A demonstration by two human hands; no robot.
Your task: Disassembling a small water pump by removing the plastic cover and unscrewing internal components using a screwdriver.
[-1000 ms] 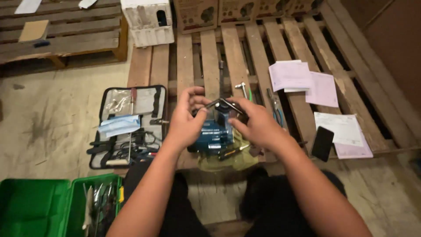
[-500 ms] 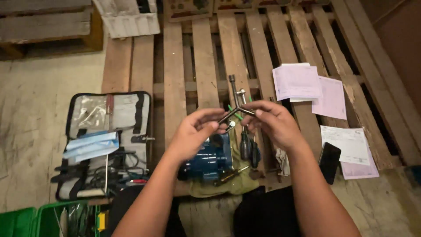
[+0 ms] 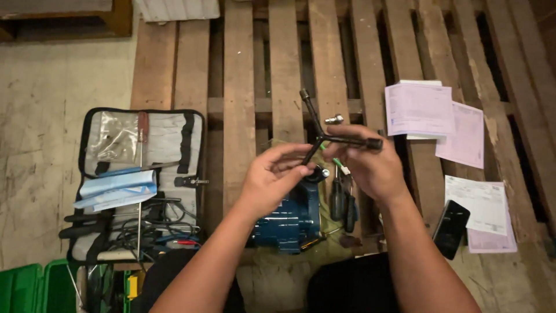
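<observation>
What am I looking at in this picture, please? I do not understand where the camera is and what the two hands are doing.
The camera sits on a person's head and looks down, so both arms reach in from the bottom edge. There is no machine, only bare hands. The left hand and the right hand together hold a black three-armed metal socket wrench above a blue motor-like device, which rests on a wooden pallet of bare slats. To the left lies an open grey tool pouch with a screwdriver and cables. To the right lie pale pink paper sheets and a black phone. A green plastic box shows at bottom left.
</observation>
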